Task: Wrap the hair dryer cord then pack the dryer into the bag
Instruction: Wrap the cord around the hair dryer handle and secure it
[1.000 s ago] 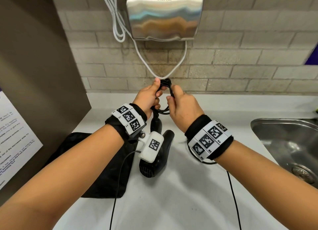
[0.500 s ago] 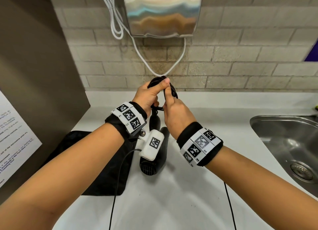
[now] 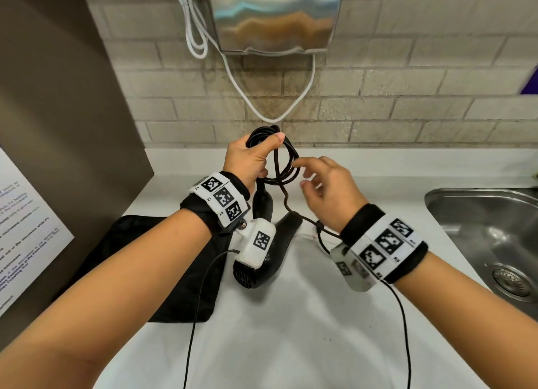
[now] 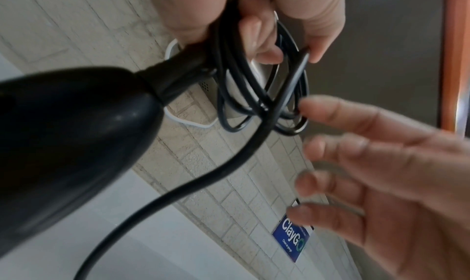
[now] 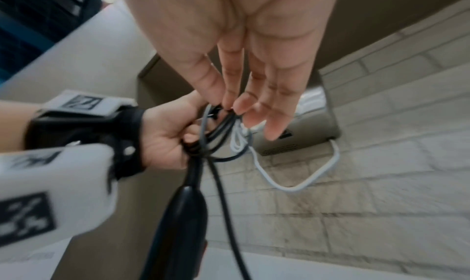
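Hidden or unclear: the dryer (image 3: 262, 260) body is partly covered by the left wrist camera in the head view; its nozzle end is out of sight. The plug end of the cord (image 3: 286, 161) is not visible in any view. The bag (image 3: 151, 260) is half hidden under the left forearm. Wrist views are blurred at the edges.

Left hand (image 3: 250, 161): fingers curled round a bundle of black cord loops, thumb pressed across the top. The coil hangs from this fist, bulging toward 3 o'clock. The dryer's strain relief rises to the fist from 6 o'clock; the dryer hangs below, its lower end at or just above the counter (image 3: 291, 330); contact cannot be told.

Right hand (image 3: 329, 190): fingers loose and spread, holding nothing. The index tip is just beside the outer loop at the coil's 3 o'clock; touching or apart cannot be told.

One free strand drops from the coil toward 6 o'clock, kinks, and runs toward the right wrist.

Bag lies flat on the counter at 9 o'clock of the dryer, black, touching or just beside it.

A sink (image 3: 480, 231) sits at 3 o'clock. A steel hand dryer (image 3: 273, 16) hangs on the tile wall at 12 o'clock, with a white cable (image 3: 273, 118) looped beneath it.
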